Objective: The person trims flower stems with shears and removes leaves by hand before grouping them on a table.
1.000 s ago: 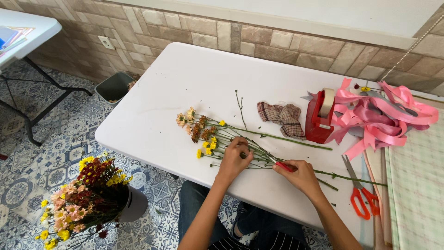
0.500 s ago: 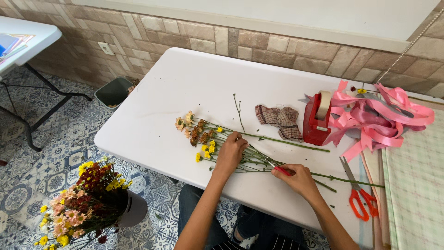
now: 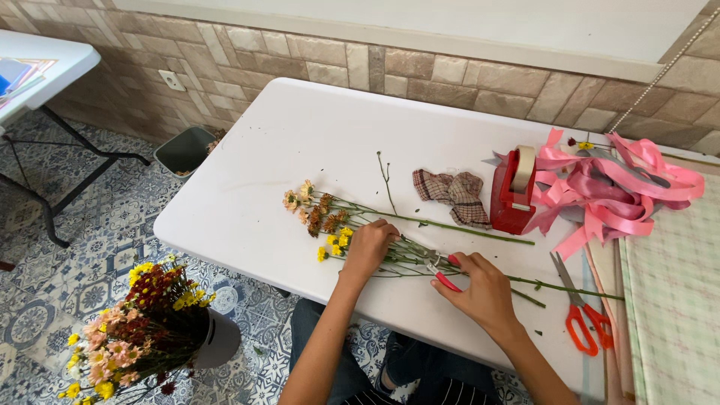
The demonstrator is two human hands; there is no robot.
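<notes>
Since half a second ago almost nothing on the table has shifted; our two hands have stayed on the bunch, and only our view has swung a little, so the cutting work sits where it was.

Going from the left, a bucket of flowers stands on the tiled floor, well apart from the table edge. Behind it a small bin sits against the wall. On the table's left half we have wide bare room up to the rounded corner.

Our left hand lies curled over the cut flowers, pressing the stems down; the blooms point left, and the stems run right under both hands. Our right hand is closed around red-handled clippers, whose blades meet the stems just beside our left hand; how far they gape we cannot tell.

Further right lie a checked cloth, a red tape holder, pink ribbon and orange scissors, so that side is crowded. The near edge runs close under our wrists.
</notes>
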